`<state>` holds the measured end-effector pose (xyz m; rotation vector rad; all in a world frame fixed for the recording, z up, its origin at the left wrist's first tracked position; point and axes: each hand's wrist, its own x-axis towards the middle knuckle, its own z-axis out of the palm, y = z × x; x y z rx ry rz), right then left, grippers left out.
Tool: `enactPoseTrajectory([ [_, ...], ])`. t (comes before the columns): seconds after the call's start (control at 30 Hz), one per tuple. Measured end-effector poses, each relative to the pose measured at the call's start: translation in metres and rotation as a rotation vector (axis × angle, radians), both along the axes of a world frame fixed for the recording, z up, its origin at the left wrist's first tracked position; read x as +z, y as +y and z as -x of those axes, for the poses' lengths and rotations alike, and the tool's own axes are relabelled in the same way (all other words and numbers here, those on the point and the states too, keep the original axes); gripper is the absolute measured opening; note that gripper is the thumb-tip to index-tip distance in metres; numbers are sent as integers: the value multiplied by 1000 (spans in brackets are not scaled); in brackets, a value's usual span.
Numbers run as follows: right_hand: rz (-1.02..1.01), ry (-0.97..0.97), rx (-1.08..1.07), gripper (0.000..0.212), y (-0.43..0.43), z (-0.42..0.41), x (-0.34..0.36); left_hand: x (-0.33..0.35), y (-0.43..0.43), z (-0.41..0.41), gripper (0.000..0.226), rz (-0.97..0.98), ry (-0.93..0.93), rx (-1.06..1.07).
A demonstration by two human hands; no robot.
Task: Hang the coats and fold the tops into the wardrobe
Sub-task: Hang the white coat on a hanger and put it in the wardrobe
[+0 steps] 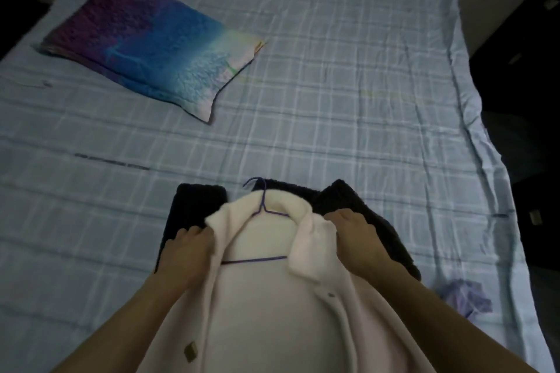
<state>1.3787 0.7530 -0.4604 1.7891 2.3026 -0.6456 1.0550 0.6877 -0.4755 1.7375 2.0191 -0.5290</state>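
left hand: i see my left hand [185,247] just left of centre in the lower half of the frame, fingers curled into the left shoulder of the cream fleece coat [263,312], gripping the fabric beside the collar.
right hand: my right hand [357,239] sits just right of centre, back of the hand up, fingers bent down over the coat's right shoulder behind the lapel and holding it.
hand count: two, one on each shoulder of the same coat.
coat count: one cream fleece coat, front open, at lower centre of the frame and running off the bottom edge; i can make out two fastenings on it, one on each front edge.
hanger count: one purple wire hanger [256,260], inside the coat, its hook poking out above the collar and its bottom bar showing across the open front.
dark garment count: one black fleece garment [194,206], flat under the coat, showing on both sides of the collar.
other items: one multicoloured pillow [151,39] at upper left; one crumpled purple cloth [465,297] at lower right, apart from the coat.
surface: everything lies on a pale blue checked bed sheet [348,100].
arm pose: both bare forearms come up from the bottom corners and angle inward toward the collar.
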Motion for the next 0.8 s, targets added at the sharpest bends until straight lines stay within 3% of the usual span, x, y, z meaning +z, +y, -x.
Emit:
enactPoseTrajectory([
  [0.13, 73, 53, -13, 47, 11, 12, -20, -28, 15, -7, 65, -142, -202, -17],
  [0.3, 92, 25, 49, 57, 17, 33, -48, -51, 32, -24, 76, -157, -220, -36],
  [0.4, 91, 6, 50, 72, 18, 45, -64, -63, 36, -23, 66, -164, -268, 79],
  [0.5, 80, -12, -15, 88, 17, 51, -76, -76, 32, -25, 55, -133, -178, -14],
  [0.63, 21, -85, 40, 61, 15, 55, -79, -86, 28, -31, 66, -160, -109, -61],
  [0.8, -74, 1, 69, 51, 8, 50, -76, -79, 20, -33, 57, -346, -158, -71],
])
